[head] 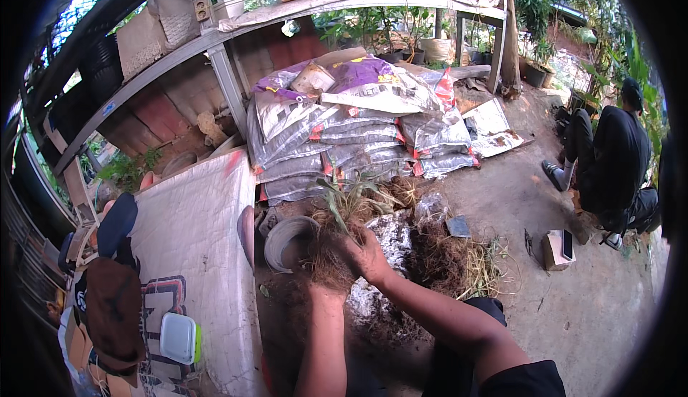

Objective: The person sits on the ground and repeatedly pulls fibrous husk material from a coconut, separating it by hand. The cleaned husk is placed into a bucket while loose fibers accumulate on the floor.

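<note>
A leafy plant's brown, fibrous root ball [329, 265] is between my two hands. Its long green leaves [339, 211] point away from me. My right hand [368, 257] grips the roots from the right, close to the leaf bases. From below, my left hand [325, 289] holds the same root ball, its fingers hidden in the roots. Just left of the roots stands a grey round pot [279, 244], partly covered by them. A white, soil-smeared sheet [389, 236] lies beneath on the ground. More loose roots [441, 265] are heaped right of my hands.
Stacked sacks [360, 144] rise beyond the plant. At left is a board covered in white sheeting [204, 246], bearing a brown cap [115, 311] and a lidded container [179, 338]. A phone [567, 244] rests on a small box [556, 257]. Another person [618, 155] sits at far right.
</note>
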### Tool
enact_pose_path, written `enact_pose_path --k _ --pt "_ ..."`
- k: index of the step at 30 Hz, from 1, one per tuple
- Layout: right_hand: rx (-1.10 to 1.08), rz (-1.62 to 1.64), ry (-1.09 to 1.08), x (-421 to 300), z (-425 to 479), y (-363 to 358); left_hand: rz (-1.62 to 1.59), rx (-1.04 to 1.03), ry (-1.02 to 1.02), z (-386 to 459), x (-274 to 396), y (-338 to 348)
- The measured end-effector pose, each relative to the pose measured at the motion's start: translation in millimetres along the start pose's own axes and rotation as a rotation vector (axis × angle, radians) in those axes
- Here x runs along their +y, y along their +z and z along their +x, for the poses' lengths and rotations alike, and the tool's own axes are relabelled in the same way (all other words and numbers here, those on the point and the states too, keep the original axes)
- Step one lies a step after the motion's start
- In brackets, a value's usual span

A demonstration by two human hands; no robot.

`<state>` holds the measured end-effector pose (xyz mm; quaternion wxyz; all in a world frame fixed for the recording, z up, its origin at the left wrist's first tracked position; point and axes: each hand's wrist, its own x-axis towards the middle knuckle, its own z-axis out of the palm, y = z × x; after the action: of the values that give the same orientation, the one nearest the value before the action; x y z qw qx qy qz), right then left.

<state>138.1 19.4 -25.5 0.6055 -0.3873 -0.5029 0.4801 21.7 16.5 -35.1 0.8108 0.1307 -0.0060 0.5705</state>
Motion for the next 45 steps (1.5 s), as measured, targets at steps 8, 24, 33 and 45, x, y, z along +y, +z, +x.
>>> enact_pose_path --k 8,24,33,45 --pt "0.025 -0.268 -0.165 -40.8 -9.4 -5.3 0.071 0.18 -0.18 -12.8 -18.8 -41.9" --pt "-0.225 -0.41 -0.196 -69.6 -66.8 -22.8 1.531 -0.073 0.265 -77.2 -51.5 15.2" --pt "-0.272 -0.394 -0.156 -51.2 -80.2 -39.2 0.189 0.15 0.038 -122.6 -49.5 9.6" --pt "-0.375 -1.416 0.346 104.1 -124.8 -181.1 0.083 0.272 0.126 -146.5 -77.3 -17.5"
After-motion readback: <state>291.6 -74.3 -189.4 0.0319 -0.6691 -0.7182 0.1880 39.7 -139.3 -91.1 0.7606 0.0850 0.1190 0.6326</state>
